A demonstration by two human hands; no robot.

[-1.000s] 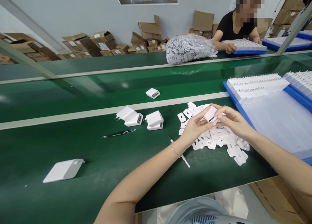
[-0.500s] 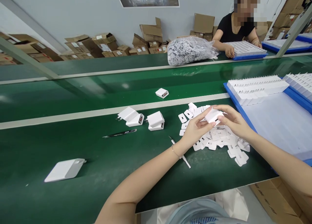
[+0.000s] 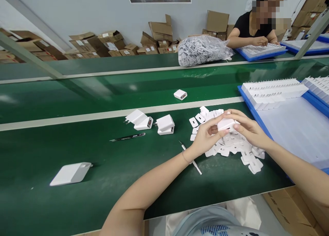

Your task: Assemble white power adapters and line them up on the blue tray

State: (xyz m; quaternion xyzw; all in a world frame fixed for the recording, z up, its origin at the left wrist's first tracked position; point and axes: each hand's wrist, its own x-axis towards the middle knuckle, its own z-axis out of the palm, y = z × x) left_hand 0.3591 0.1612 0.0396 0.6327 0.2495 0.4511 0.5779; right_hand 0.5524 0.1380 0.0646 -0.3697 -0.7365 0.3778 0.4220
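Note:
A white charger plug is pinched between my left hand and my right hand, both with fingers closed around it. The face toward me shows a small dark slot. Under my hands lies a heap of flat white cover plates with slots, partly hidden by my fingers. A silver pen-like tool with a thin tip rests beside my left wrist. Farther left are black tweezers and two stacks of white chargers, one at the left and one nearer the heap.
One charger lies on the green conveyor belt; another is at the near left. Blue trays with rows of white chargers stand at right. Across the belt, a person works over a tray beside a bag of white parts.
The charger on the belt has shifted right. The held charger has turned slightly in my fingers. Across the belt, the other person's hand has moved over their tray, which has shifted left.

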